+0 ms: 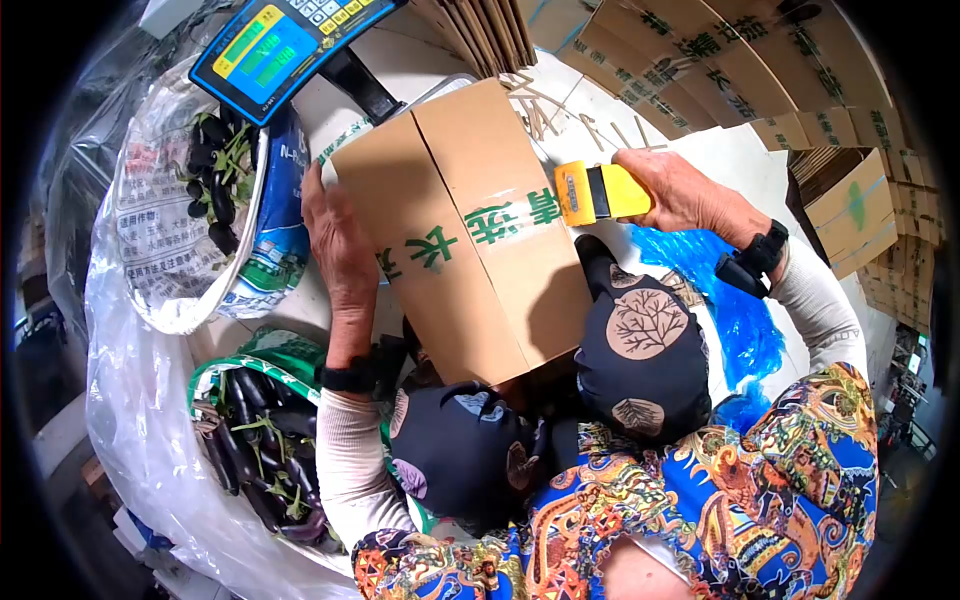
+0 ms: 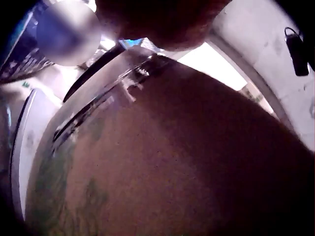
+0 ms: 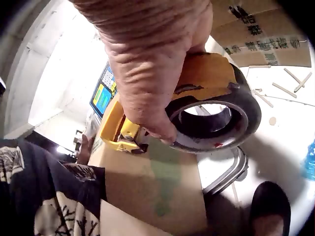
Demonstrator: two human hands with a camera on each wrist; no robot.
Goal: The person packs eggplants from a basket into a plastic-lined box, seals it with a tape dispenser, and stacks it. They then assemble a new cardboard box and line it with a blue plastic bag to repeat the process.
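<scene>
A closed cardboard box [image 1: 455,240] with green lettering stands in front of the person's knees, its two top flaps meeting at a seam. Against its left side lies the left hand [image 1: 342,245], fingers extended along the cardboard; in the left wrist view the box side [image 2: 162,152] fills most of the picture, with a strip of shiny tape on it. The right hand [image 1: 690,195] grips a yellow tape dispenser [image 1: 622,192] at the box's right edge. In the right wrist view the right hand [image 3: 147,69] wraps the dispenser, whose tape roll [image 3: 241,115] shows beside the fingers.
A blue scale display [image 1: 275,50] stands behind the box. Left are a white-rimmed bucket [image 1: 165,310] and a green-edged bag [image 1: 205,375], both with eggplants. Flattened cartons [image 1: 700,60] are stacked at the back right; blue plastic [image 1: 735,310] lies right of the knees.
</scene>
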